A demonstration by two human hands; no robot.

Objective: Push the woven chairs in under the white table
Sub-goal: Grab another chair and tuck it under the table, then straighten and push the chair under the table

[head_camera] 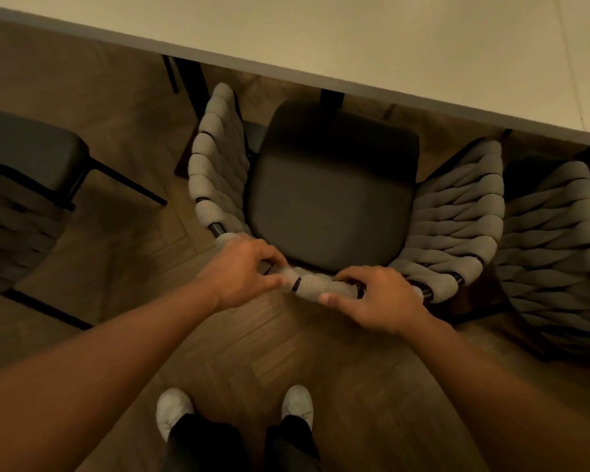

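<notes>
A woven chair point(457, 219) with a dark seat cushion and grey rope-wrapped curved back stands directly below me, facing the white table point(389, 39). Only the seat's front edge reaches the table's near edge. My left hand point(242, 270) grips the top rail of the chair back on its left. My right hand point(378, 301) grips the same rail just to the right. Both hands close around the wrapped rail. A second woven chair point(552, 253) stands at the right, partly under the table. A third woven chair point(21, 206) stands at the left, well away from the table.
Wood-pattern floor point(286, 352) lies between me and the chair. My two feet in light shoes point(234, 408) stand at the bottom centre. Dark table legs point(191, 83) show under the table's edge, left of the middle chair.
</notes>
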